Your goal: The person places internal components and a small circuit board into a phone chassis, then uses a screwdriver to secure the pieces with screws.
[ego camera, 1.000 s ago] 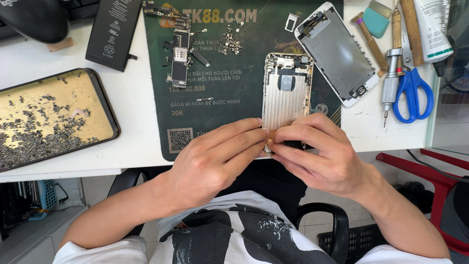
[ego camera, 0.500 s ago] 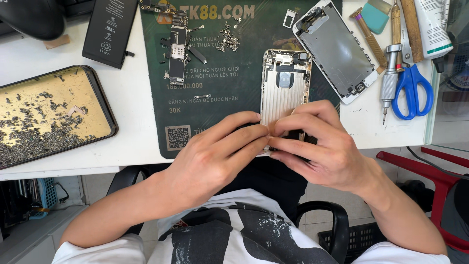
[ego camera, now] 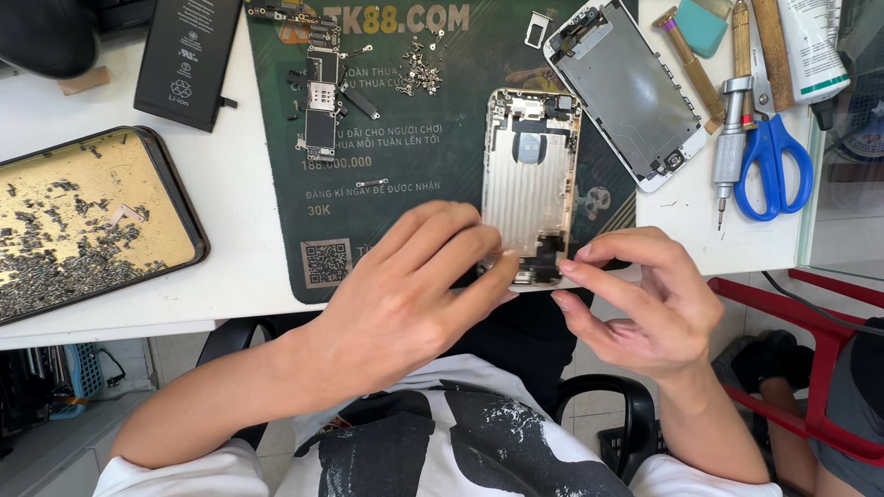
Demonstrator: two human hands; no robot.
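A silver phone rear housing (ego camera: 529, 175) lies inside-up on the green work mat (ego camera: 405, 138), its bottom end at the table's front edge. My left hand (ego camera: 405, 294) rests on the housing's lower left corner, thumb and index tips pressed to it. At the lower right corner is my right hand (ego camera: 635, 294). Its index tip is on the black part at the bottom end and its thumb is under the edge, pinching that corner.
On the mat lie a logic board (ego camera: 320, 101), loose screws (ego camera: 419, 69) and a small SIM tray (ego camera: 537, 29). A black battery (ego camera: 180, 60) and a dark tray of screws (ego camera: 83, 225) sit left. A screen assembly (ego camera: 626, 92), screwdriver (ego camera: 732, 138) and blue scissors (ego camera: 773, 161) sit right.
My hands were bunched together over the housing's bottom end. They have drawn apart, the right hand shifting right, so the black part at the bottom shows.
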